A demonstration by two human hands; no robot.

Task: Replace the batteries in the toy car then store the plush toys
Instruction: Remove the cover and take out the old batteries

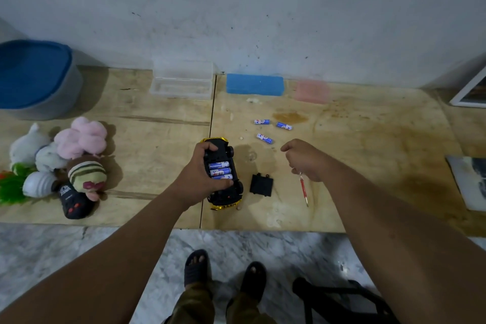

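One toy car (223,173) with three batteries (220,172) fitted, three loose batteries (264,138), one battery cover (261,185), one screwdriver (303,189), roughly five plush toys (79,155).

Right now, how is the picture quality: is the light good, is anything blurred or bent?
Head view: the light is dim and bluish; soft shadows fall to the right of the plush toys; the wide lens bows the table edges; the pink box by the wall looks smeared; the batteries in the toy car stay readable.
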